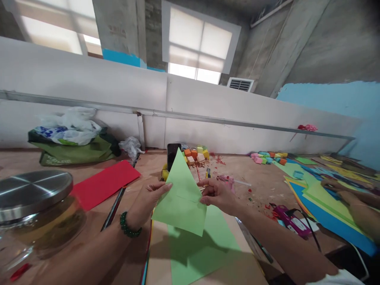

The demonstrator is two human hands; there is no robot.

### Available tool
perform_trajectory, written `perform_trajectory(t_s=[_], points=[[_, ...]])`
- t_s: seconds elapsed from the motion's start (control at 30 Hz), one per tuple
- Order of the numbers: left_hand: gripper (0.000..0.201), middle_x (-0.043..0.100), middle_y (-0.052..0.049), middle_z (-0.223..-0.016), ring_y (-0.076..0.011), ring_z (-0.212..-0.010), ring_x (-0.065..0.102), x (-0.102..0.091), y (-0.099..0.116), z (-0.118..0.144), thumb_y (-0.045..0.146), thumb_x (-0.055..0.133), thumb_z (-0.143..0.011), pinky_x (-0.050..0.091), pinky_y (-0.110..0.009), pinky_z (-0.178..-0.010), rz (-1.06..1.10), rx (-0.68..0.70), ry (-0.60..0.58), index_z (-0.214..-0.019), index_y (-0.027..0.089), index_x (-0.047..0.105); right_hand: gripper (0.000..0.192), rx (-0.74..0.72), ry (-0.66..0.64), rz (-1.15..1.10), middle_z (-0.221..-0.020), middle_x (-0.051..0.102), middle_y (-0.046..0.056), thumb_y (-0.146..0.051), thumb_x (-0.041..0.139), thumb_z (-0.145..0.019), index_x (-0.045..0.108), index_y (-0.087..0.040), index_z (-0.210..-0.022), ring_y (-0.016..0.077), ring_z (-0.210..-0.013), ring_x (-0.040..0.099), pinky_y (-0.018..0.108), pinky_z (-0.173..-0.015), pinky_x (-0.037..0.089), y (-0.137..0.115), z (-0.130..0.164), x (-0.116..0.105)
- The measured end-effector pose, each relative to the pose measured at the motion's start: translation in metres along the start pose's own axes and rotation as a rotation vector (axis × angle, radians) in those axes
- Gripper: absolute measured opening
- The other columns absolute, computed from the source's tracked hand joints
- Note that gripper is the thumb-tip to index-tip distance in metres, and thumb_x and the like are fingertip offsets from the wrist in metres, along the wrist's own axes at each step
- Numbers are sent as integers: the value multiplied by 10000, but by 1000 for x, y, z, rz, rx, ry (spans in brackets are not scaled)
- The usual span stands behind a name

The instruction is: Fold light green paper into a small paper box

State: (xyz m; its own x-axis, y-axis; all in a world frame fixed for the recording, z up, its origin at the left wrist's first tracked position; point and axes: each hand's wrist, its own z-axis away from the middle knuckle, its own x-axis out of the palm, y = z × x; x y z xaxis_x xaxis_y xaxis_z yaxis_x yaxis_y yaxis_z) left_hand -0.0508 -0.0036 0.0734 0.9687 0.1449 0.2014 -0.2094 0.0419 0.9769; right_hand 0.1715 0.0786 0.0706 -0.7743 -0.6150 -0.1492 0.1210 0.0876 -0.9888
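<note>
Above a flat pale-green paper sheet (204,257), the left hand (150,196) and right hand (221,194), fingers clamped, pinch 2 side edges of a pointed light-green paper piece (181,196), its long axis running away from the person, tip toward a black rectangular phone (171,155).

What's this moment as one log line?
Left hand: holding green paper | Right hand: holding opposite edge | Pose: point up, above green sheet

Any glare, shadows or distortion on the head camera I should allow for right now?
Head view, top: the centre window glows nearly white; head view, left: the jar looks stretched, its lid streaked with glare; head view, bottom: a dark shadow crosses the lower green sheet beneath the held green paper.
</note>
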Motion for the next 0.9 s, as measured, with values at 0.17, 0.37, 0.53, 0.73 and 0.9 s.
perform_trajectory(t_s=[0.17, 0.37, 0.53, 0.73, 0.9], points=[[429, 688, -22, -575, -174, -505, 619, 4, -1, 2, 506, 838, -488, 473, -257, -476, 17, -114, 37, -693, 148, 722, 514, 21, -21, -6, -651, 613, -55, -221, 808, -549, 573, -183, -1006, 104, -610, 558, 241, -583, 404, 2, 14, 0], [417, 699, -29, -582, -166, -486, 616, 8, -1, 5, 493, 842, -485, 470, -254, -471, 14, -171, 10, -679, 144, 723, 509, 56, 22, -60, -626, 608, -65, -181, 783, -545, 572, -191, -1009, 93, -562, 538, 235, -560, 398, 8, 27, 2], [378, 699, -36, -588, -162, -486, 611, 12, -7, 6, 480, 829, -521, 454, -248, -478, -4, -211, -83, -663, 146, 723, 535, 125, 22, -90, -584, 598, -82, -167, 776, -524, 557, -192, -1012, 79, -503, 522, 214, -513, 378, 19, 43, 6], [414, 645, -23, -511, -125, -426, 533, 19, -23, -2, 514, 828, -494, 376, -220, -437, -203, -371, -237, -602, 136, 697, 793, 284, -61, -82, -593, 621, -80, -196, 789, -553, 431, -181, -1261, 100, -521, 557, 204, -489, 369, 34, 69, 13], [368, 565, 24, -443, -101, -419, 454, 36, -19, -10, 482, 820, -491, 321, -212, -437, -437, -407, -460, -504, 159, 645, 776, 197, 86, -190, -572, 597, -93, -297, 835, -527, 458, -177, -1195, 92, -514, 548, 200, -499, 370, 47, 61, -3]])
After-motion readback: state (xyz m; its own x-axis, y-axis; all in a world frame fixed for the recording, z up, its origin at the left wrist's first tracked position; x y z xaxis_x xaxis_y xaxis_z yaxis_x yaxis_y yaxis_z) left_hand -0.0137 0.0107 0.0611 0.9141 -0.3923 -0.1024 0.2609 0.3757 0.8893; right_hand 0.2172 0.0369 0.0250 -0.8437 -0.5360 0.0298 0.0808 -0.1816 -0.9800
